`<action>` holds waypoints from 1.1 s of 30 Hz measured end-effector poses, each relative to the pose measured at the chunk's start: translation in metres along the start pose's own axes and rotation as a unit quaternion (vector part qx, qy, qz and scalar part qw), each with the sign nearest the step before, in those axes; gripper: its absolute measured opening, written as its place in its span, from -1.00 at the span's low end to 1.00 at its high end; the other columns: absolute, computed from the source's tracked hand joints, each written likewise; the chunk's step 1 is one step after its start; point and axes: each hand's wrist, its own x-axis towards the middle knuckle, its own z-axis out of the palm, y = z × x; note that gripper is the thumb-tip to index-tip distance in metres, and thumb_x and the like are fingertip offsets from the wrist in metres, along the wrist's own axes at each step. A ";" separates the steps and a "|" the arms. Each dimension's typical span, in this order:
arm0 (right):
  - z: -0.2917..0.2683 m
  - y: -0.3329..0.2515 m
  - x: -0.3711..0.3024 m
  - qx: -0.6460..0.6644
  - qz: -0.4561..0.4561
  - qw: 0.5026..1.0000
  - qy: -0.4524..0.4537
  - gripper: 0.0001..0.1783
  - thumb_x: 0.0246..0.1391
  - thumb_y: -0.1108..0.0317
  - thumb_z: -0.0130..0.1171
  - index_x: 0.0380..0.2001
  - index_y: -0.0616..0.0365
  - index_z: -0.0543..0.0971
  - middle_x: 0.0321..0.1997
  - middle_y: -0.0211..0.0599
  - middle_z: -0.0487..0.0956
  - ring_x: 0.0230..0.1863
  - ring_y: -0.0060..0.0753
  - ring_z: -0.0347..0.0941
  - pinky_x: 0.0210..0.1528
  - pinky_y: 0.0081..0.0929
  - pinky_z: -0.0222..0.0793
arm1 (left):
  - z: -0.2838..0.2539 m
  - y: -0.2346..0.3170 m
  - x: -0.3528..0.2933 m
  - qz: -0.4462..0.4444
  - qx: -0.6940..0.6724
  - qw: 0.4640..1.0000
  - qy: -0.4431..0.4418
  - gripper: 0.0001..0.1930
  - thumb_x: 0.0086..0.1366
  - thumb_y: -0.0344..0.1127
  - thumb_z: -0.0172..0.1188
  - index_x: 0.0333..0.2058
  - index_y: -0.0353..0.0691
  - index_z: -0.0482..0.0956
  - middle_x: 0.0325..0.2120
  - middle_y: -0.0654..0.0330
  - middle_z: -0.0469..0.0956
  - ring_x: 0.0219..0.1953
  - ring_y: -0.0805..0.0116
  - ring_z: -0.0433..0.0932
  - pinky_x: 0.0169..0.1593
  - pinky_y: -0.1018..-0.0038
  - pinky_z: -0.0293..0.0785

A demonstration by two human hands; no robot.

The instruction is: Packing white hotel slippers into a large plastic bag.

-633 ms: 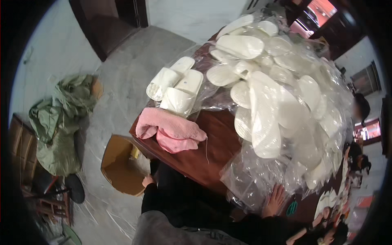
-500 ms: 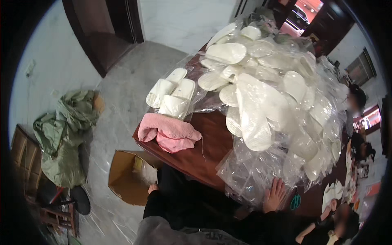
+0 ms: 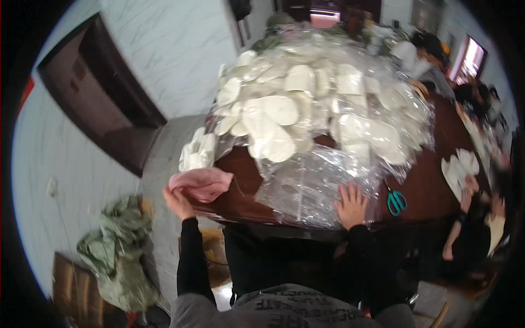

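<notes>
Two hands at the desk (image 3: pixel 240 202): our left hand (image 3: pixel 178 202) pinches the pink cloth (image 3: pixel 201 183) at the desk's edge. Our right hand (image 3: pixel 351 205) lies flat, fingers spread, on the plastic bags (image 3: pixel 306 188), probably steadying them.

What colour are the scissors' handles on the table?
Teal, seen in the head view: the scissors lie on the dark table.

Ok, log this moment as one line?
left hand: gripping pink cloth | right hand: flat on clear plastic sheet | teal scissors: right, untouched
</notes>
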 end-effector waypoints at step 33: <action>-0.036 0.070 0.048 0.126 -0.078 0.989 0.020 -0.59 0.00 0.17 0.25 -0.05 -0.01 0.54 -0.08 -0.31 0.42 0.05 -0.18 0.31 0.03 -0.11 0.29 | 0.084 0.149 -0.170 0.179 0.196 0.708 -0.655 -0.50 0.25 -0.12 0.17 0.18 0.29 0.38 -0.50 0.09 0.64 -0.40 -0.03 0.62 -0.32 0.18 0.54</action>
